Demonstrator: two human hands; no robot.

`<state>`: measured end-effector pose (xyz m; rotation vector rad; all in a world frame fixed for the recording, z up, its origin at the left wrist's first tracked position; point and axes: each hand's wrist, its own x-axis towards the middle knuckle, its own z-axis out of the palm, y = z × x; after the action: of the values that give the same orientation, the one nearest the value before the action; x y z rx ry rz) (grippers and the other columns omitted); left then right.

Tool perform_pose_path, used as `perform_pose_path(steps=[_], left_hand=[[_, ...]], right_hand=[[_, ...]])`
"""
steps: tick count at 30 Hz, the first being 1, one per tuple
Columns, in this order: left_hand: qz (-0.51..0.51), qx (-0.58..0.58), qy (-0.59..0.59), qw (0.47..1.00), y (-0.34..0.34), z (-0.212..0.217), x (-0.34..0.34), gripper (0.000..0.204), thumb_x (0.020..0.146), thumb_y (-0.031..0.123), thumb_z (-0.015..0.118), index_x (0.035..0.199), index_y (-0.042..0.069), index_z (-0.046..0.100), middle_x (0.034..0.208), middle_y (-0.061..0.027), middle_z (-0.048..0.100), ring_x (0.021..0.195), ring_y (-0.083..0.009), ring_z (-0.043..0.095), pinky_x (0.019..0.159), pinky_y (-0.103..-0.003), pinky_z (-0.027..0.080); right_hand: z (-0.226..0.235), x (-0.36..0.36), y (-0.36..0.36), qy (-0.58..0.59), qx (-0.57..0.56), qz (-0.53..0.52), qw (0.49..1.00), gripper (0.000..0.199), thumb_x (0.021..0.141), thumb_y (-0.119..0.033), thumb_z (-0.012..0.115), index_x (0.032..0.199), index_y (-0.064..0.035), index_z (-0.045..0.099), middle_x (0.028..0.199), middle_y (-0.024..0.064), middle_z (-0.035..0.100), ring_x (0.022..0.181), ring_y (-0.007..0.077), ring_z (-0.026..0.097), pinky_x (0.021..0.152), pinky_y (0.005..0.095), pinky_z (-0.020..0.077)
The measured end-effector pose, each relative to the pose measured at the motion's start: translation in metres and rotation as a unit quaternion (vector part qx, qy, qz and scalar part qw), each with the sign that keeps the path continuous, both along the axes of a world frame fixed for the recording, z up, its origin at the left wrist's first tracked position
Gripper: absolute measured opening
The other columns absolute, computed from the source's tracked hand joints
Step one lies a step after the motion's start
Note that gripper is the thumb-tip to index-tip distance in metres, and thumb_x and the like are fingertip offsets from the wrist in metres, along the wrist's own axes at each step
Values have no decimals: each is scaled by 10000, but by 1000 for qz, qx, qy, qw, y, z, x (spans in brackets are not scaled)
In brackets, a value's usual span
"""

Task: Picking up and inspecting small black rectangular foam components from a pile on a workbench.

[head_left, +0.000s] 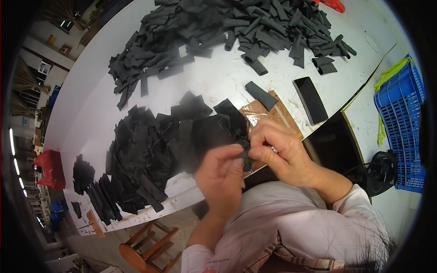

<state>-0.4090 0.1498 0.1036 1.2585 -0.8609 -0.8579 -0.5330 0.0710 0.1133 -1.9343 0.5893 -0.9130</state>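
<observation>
A wide fisheye camera, the left of two worn side by side on the person's head, looks steeply down from above. The hands [221,175] are close to it, near mid-picture, with the shirt [287,218] below. The view runs forward over the counter [214,82], whose edges bend, and spans from distant lights [12,140] at far left to a crate [399,120] at right.

Charcoal tubes [273,34] at the frame's top and black pieces [141,150] at centre left contrast with a white table [207,77]; a blue basket [400,123] shows lime straps [392,73] at right, beige plaid trim [306,263] a pale-pink shirt [291,216] below.
</observation>
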Motion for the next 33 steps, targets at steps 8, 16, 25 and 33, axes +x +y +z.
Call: perform_pose_path(steps=[8, 16, 25, 33], left_hand=[[-279, -67, 665, 689, -47, 13, 21, 259, 846, 84, 365, 1061, -52, 414, 725, -104, 550, 294, -34, 308, 297, -167, 261], [-132, 52, 622, 770, -53, -41, 26, 324, 810, 49, 397, 1107, -62, 465, 807, -103, 603, 311, -32, 290, 300, -170, 225], [-147, 10, 565, 812, -40, -55, 23, 356, 818, 41, 424, 1170, -16, 419, 804, -84, 578, 340, -32, 319, 320, -172, 252], [-39, -120, -203, 971, -49, -25, 20, 177, 791, 44, 572, 937, -54, 552, 1000, -91, 555, 888, -147, 526, 804, -255, 402]], right_hand=[[19, 8, -47, -14, 409, 90, 908, 155, 830, -127, 503, 698, -48, 480, 621, -22, 436, 551, 39, 383, 498, 180, 328], [-50, 9, -57, -81, 485, 145, 859, 182, 837, -170, 516, 693, -60, 500, 583, -38, 416, 499, 37, 347, 437, 169, 276], [-65, 7, -64, -57, 523, 204, 826, 204, 833, -179, 532, 682, -59, 464, 596, -27, 392, 523, 62, 379, 481, 181, 324], [-51, 3, -67, 18, 302, 102, 948, 231, 816, -241, 558, 722, -41, 489, 635, -2, 452, 570, 80, 431, 510, 210, 376]])
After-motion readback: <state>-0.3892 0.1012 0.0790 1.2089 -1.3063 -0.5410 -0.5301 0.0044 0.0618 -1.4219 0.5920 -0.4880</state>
